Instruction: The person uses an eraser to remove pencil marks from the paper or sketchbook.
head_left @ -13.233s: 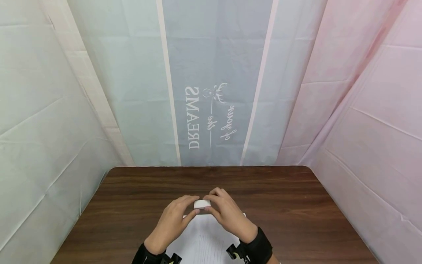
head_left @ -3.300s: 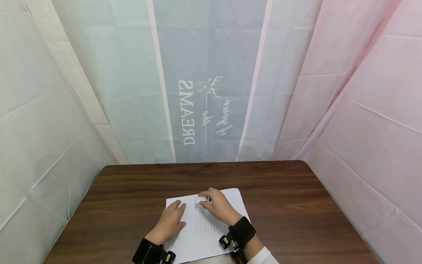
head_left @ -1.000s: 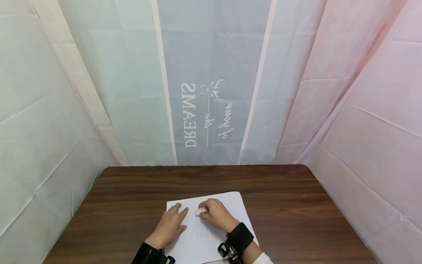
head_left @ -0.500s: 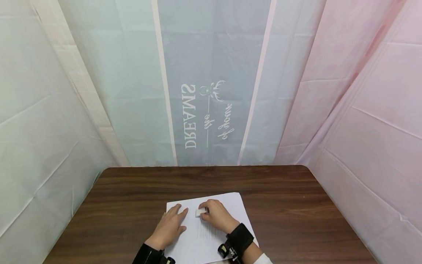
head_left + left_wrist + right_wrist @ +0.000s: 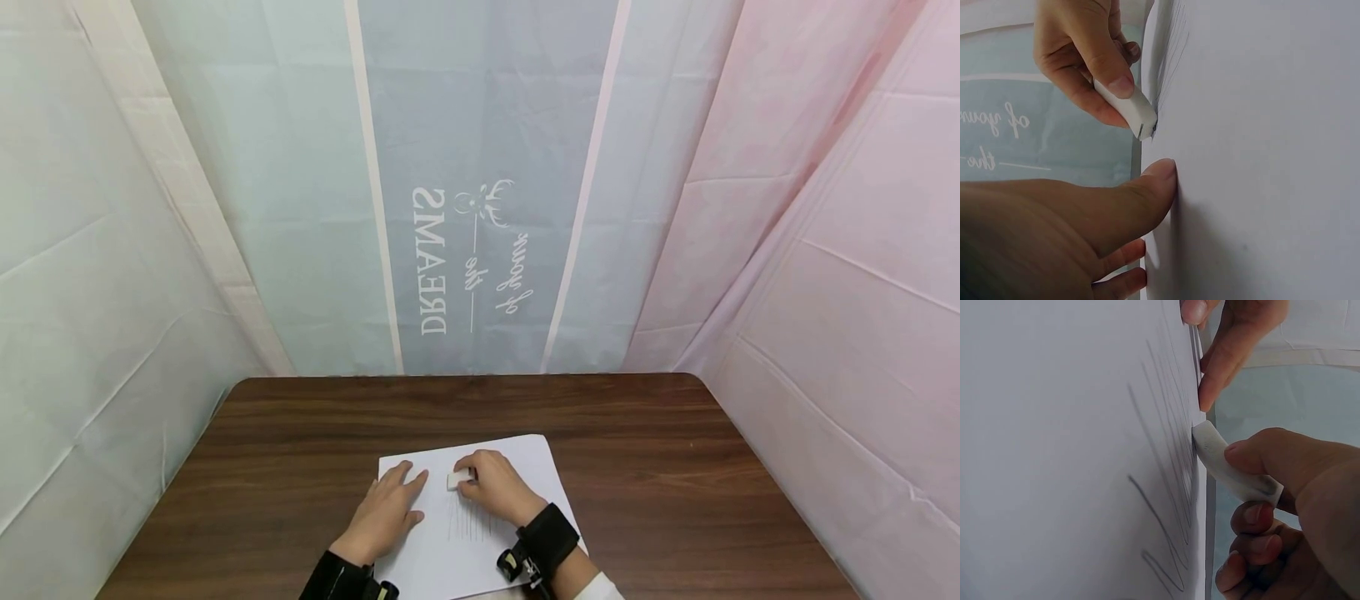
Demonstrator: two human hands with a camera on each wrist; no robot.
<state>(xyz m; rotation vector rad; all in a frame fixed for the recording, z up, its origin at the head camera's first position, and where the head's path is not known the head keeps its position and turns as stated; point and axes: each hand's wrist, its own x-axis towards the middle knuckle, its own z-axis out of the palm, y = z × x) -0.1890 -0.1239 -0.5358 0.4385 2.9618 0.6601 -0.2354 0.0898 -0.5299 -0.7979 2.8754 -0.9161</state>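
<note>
My right hand (image 5: 501,487) pinches a white eraser (image 5: 457,480) between thumb and fingers. In the right wrist view, one end of the eraser (image 5: 1229,465) bears on the paper at the top of some pencil lines, and a grey smudge marks its other end. Those long zigzag pencil lines (image 5: 1160,519) run down the white paper (image 5: 435,571). To the left, my left hand (image 5: 384,517) lies on the sheet with fingers spread; its thumb (image 5: 1154,181) touches the paper in the left wrist view.
The paper lies near the front of a brown wooden table (image 5: 660,500). Pale cloth curtains (image 5: 480,125) hang behind the table and on both sides. Black wrist straps (image 5: 549,537) with small cameras sit on both wrists.
Earliest, both hands held the eraser above the paper's far edge. Later the left hand spread on the sheet while the right kept the eraser. Over the last second the eraser has shifted only slightly.
</note>
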